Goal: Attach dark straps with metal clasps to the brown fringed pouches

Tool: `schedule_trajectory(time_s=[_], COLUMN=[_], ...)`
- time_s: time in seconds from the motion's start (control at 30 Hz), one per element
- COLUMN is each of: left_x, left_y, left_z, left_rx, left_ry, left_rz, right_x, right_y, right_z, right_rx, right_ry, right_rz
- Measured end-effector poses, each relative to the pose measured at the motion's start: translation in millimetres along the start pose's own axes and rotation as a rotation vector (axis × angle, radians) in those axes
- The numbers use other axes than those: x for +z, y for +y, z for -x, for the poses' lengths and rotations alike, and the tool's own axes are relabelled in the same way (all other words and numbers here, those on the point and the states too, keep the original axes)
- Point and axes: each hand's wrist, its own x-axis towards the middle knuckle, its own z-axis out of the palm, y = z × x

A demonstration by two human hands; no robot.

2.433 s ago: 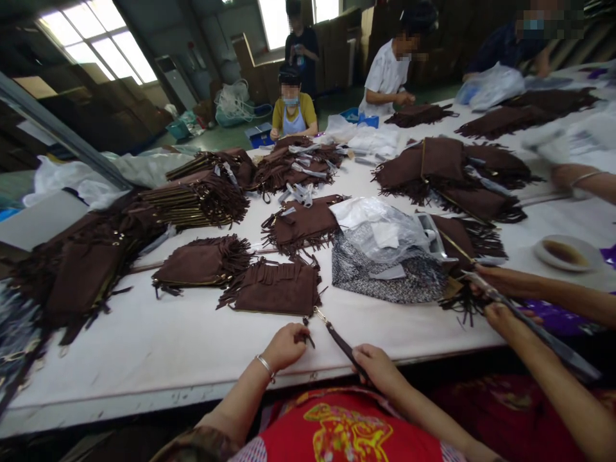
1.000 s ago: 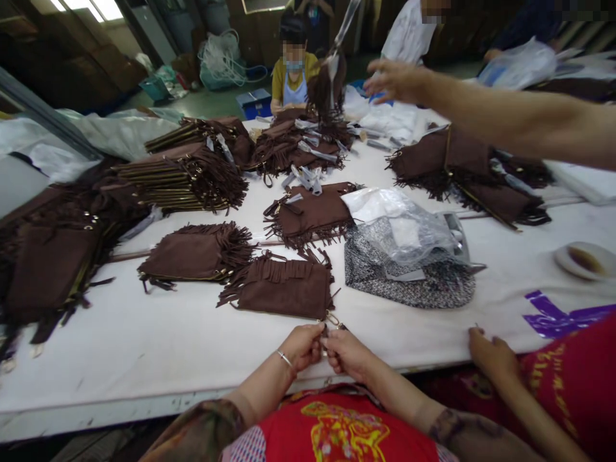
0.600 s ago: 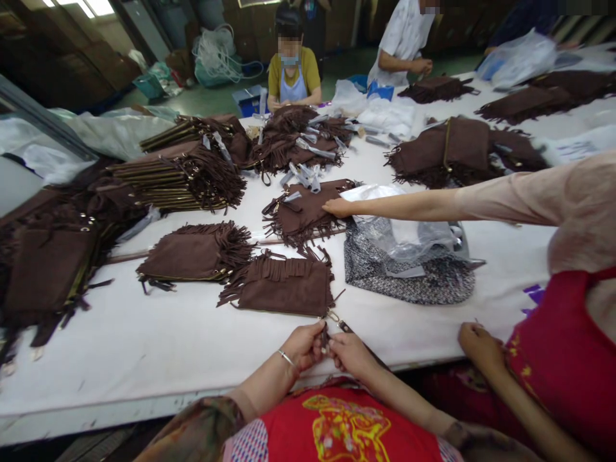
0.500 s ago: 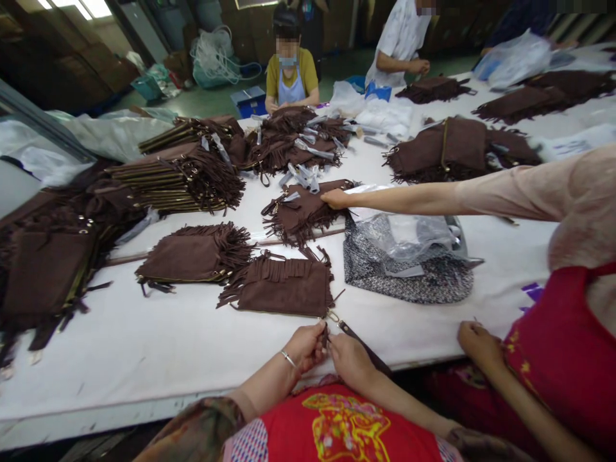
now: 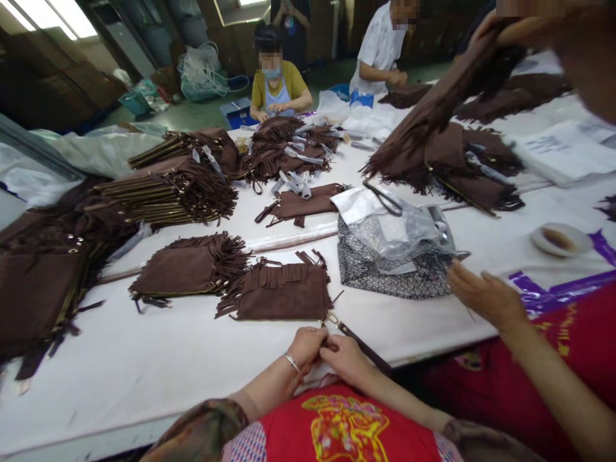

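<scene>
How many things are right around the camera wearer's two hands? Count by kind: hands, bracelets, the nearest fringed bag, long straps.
Hands: 2 (left hand, right hand)
Bracelet: 1, on the left wrist
Brown fringed bag: 1, just beyond the hands
Long dark strap: 1, beside the right hand
Total: 5

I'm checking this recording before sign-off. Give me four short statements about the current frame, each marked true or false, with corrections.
1. The left hand has a silvery bracelet at its wrist. True.
2. The two hands are wide apart. False: the fingers of the right hand meet those of the left hand.
3. The brown fringed bag just beyond the hands lies on the table. True.
4. The speckled cloth lies left of that bag. False: the speckled cloth lies right of it.
</scene>
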Motion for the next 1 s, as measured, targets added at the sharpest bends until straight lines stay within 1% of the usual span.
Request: schedule_trajectory(time_s=[0.13, 0.27, 0.37, 0.5, 0.6, 0.67, 0.8, 0.87, 0.93, 1.0], left_x=[-2.5, -6.5, -8.0, -7.0, -7.3, -9.0, -14.1, -15.7, -15.8, -14.7], left_y=[2.6, 4.1, 3.6, 2.8, 3.0, 3.9, 7.2, 9.3, 11.2, 12.5], left_z=[1.8, 4.4, 4.3, 2.8, 3.0, 4.2, 7.6, 8.5, 8.9, 8.9], left_rx=[0.015, 0.022, 0.026, 0.02, 0.014, 0.012, 0.003, -0.008, -0.022, -0.033], left_ry=[-0.009, -0.023, -0.043, -0.069, -0.083, -0.097, -0.154, -0.192, -0.224, -0.255], left_rz=[-0.026, -0.038, -0.042, -0.054, -0.069, -0.074, -0.06, -0.043, -0.022, 0.005], right_x=[1.6, 1.7, 3.2, 8.4, 10.6, 9.4, 4.1, 3.2, 3.9, 5.3], right_y=[1.0, 1.3, 2.1, 2.2, 0.2, -1.6, -2.1, 0.0, 2.6, 4.3], right_z=[-5.0, -9.4, -11.8, -13.1, -12.0, -10.7, -8.5, -7.1, -4.8, -2.0], right_rx=[0.03, 0.064, 0.117, 0.199, 0.188, 0.182, 0.258, 0.286, 0.337, 0.393], right_ry=[0.036, 0.033, 0.021, 0.045, 0.062, 0.047, -0.062, -0.095, -0.132, -0.179], right_rz=[-0.001, 0.02, -0.013, -0.029, 0.011, -0.014, -0.204, -0.308, -0.515, -0.788])
